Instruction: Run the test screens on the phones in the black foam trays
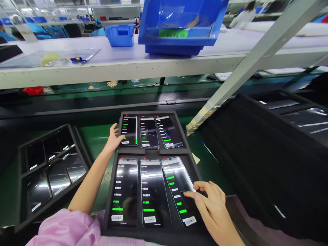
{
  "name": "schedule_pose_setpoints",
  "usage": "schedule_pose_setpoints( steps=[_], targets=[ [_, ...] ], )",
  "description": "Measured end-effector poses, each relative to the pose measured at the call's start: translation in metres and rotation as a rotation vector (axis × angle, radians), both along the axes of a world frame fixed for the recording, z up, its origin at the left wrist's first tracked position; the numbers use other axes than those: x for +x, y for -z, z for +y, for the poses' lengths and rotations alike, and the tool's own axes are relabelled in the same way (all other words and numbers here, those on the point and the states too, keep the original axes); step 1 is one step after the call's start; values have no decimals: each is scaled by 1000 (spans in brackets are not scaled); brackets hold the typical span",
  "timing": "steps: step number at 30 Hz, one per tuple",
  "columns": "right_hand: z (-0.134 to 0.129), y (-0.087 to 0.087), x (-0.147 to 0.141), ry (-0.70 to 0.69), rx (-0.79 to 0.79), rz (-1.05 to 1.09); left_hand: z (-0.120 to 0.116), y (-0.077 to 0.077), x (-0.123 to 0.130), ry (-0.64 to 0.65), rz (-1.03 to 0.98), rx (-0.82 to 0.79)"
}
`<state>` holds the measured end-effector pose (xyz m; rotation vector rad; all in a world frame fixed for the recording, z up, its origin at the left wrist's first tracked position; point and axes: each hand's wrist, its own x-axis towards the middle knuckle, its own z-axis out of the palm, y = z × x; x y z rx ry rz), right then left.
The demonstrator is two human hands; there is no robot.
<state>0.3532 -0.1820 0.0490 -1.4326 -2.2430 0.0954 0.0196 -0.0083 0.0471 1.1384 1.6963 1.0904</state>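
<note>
Lower-right phone (pixel 178 189) sits tilted in its slot in the black tray (pixel 179 152), screen up, white and green text lines showing. Right hand (pixel 211 203) is empty, loosely curled, index fingertip at that screen; can't tell if it's touching. Left hand (pixel 112 139) is open, gripping nothing, thumb over the upper-left phone (pixel 130 131), other fingers by the tray edge. Six lit phones total, two rows. Tray's on the green desk (pixel 205 148); second six-phone tray (pixel 44 165) to the left, blue bins (pixel 183 20) on the shelf (pixel 115 71) behind.
</note>
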Motion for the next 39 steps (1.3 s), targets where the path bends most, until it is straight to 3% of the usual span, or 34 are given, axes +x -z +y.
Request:
schedule_pose_setpoints(
  steps=[11,23,39],
  targets=[
    [7,5,-15,159,6,-96,35,3,-4,-5,73,-5],
    [3,12,1,99,-43,-125,8,2,-12,124,-67,-23],
    [2,10,0,78,-71,-102,4,0,-10,186,-26,-4]
  ],
)
